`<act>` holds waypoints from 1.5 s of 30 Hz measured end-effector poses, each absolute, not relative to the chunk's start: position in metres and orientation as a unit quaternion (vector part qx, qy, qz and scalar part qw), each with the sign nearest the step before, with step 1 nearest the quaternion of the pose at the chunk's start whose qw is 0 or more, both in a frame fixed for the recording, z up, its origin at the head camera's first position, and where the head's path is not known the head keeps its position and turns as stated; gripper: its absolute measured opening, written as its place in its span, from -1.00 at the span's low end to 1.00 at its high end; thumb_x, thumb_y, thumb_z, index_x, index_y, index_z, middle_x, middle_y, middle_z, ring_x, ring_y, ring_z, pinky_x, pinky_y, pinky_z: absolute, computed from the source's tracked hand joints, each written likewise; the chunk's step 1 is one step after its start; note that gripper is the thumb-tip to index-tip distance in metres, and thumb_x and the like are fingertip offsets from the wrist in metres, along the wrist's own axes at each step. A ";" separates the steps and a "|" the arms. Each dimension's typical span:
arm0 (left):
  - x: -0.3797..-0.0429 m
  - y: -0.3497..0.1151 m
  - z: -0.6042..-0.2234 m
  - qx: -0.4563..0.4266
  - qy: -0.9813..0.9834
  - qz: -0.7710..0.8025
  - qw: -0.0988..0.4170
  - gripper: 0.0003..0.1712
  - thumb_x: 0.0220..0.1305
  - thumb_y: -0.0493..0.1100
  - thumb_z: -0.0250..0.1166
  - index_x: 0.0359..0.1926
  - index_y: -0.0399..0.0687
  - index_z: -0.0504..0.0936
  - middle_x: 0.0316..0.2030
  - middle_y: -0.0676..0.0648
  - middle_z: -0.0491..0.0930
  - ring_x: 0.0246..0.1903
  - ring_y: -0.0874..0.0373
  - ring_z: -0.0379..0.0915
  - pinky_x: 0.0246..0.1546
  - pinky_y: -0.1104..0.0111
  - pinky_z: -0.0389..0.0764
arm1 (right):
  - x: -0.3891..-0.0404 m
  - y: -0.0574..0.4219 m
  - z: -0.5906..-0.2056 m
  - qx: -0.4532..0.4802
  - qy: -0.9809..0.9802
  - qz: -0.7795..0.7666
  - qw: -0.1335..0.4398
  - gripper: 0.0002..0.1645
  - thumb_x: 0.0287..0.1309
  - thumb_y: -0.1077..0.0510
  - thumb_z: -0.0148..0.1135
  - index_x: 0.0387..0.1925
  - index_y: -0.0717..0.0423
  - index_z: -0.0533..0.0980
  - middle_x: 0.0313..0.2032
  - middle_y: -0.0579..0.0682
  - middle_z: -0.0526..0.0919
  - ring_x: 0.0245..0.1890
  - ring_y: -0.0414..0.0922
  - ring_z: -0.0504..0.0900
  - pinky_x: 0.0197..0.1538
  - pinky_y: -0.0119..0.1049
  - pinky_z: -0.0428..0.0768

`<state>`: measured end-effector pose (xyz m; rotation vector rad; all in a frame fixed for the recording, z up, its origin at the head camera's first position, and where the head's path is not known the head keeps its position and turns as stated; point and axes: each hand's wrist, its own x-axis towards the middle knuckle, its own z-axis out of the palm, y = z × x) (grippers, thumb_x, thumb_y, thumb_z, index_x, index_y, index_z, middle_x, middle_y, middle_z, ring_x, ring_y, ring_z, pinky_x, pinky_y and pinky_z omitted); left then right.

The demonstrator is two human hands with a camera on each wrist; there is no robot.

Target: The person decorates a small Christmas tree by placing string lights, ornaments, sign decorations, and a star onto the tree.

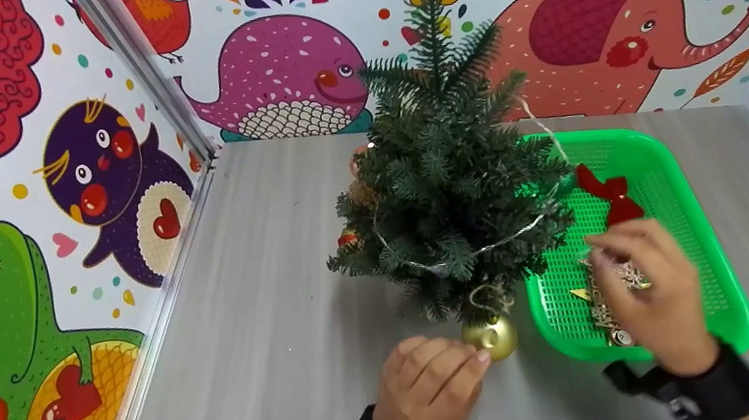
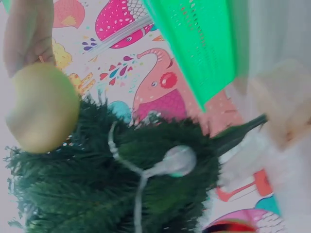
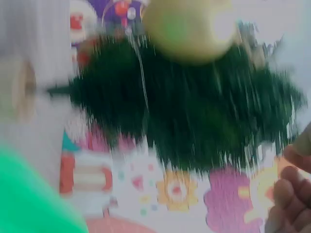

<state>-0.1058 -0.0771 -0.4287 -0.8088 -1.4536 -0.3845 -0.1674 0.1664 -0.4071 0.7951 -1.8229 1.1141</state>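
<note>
A gold ball ornament (image 1: 494,336) hangs on a twine loop at the lower front of a small artificial Christmas tree (image 1: 446,183). My left hand (image 1: 434,386) is beside the ball, fingers loosely bent, their tips overlapping its left edge in the head view. In the left wrist view no left fingers show round the ball (image 2: 43,109). Over the green basket (image 1: 716,274) is my blurred right hand (image 1: 651,293), thumb and forefinger apart, nothing visible between them. Bent fingers (image 3: 286,199) show in the right wrist view, with the ball (image 3: 189,29) near the top.
Inside the basket lie a red bow (image 1: 620,199) and several small pale and gold ornaments (image 1: 600,309), partly hidden by the right hand. A clear string of lights (image 1: 502,243) wraps the tree. Printed panels (image 1: 289,64) stand behind and beside the grey tabletop (image 1: 244,338).
</note>
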 end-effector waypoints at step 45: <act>-0.088 -0.109 -0.540 -0.285 -0.847 -0.192 0.406 -0.80 0.34 -0.19 0.14 -0.10 -0.02 0.64 -0.28 0.07 0.58 -0.31 0.24 0.50 -0.29 0.40 0.55 | -0.376 0.247 -0.536 0.322 -0.945 -0.021 -0.060 -0.83 -0.23 0.57 0.21 -0.66 0.36 0.42 -0.55 0.26 0.50 -0.45 0.21 0.50 -0.15 0.15 0.51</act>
